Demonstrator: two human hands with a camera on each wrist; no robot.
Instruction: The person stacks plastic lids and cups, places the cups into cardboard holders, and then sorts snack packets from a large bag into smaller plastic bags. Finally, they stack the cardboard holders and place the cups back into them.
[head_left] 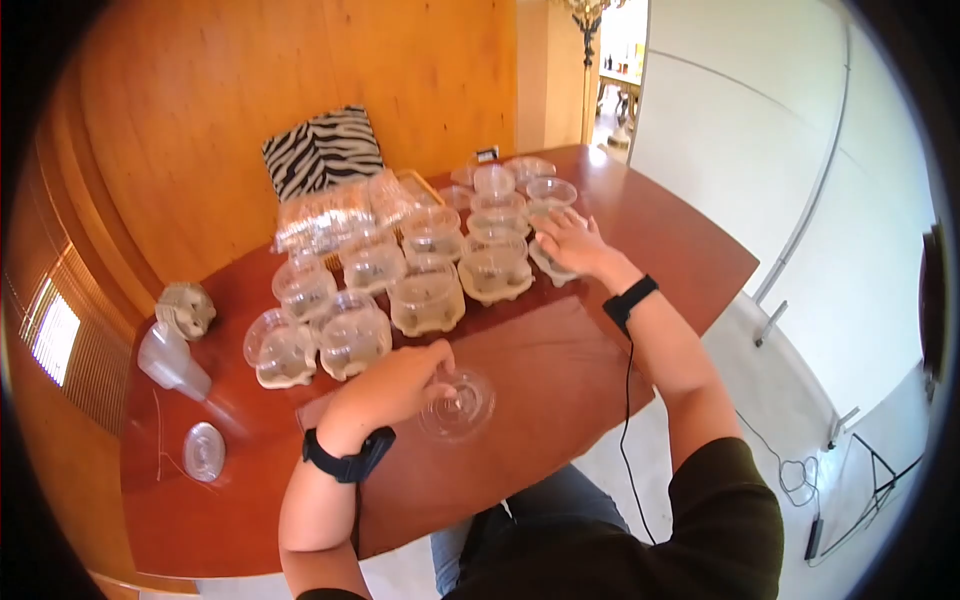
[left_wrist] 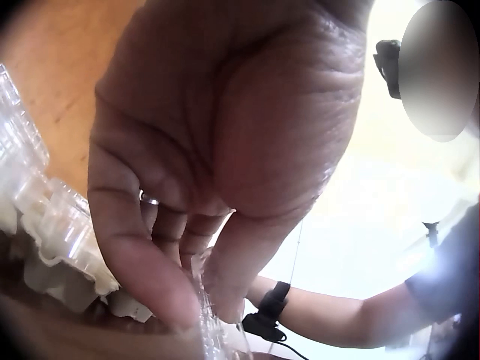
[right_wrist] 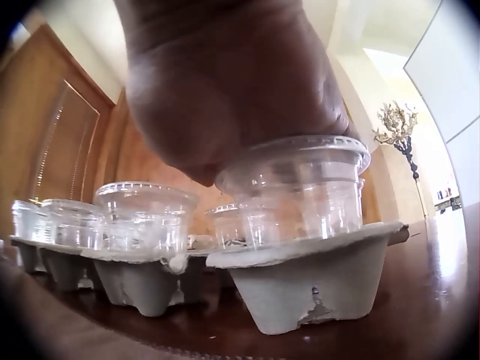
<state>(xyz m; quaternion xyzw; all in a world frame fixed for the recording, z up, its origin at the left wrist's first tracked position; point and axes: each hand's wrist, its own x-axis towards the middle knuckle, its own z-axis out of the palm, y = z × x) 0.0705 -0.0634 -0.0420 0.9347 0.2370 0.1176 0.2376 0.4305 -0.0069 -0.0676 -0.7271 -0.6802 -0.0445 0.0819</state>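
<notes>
My left hand [head_left: 402, 382] is over the near part of the table, pinching a round clear plastic lid [head_left: 468, 420] between thumb and fingers. The left wrist view shows the lid's edge [left_wrist: 214, 334] between the fingertips. Farther off to the right, my right hand [head_left: 572, 245] lies with fingers extended over a clear plastic cup [right_wrist: 300, 187], palm right at its rim. That cup sits in a grey pulp cup carrier [right_wrist: 304, 289]. More clear cups [head_left: 427, 300] stand in pulp carriers in rows to the left of the right hand.
Behind the cups lie clear plastic bags of stacked plastic ware [head_left: 335, 215] and a zebra-striped cushion [head_left: 325, 150]. Stacked clear cups [head_left: 175, 360], a pulp carrier stack [head_left: 186, 310] and a clear lid [head_left: 204, 452] are at the left. A brown sheet [head_left: 540, 375] covers the table's near side.
</notes>
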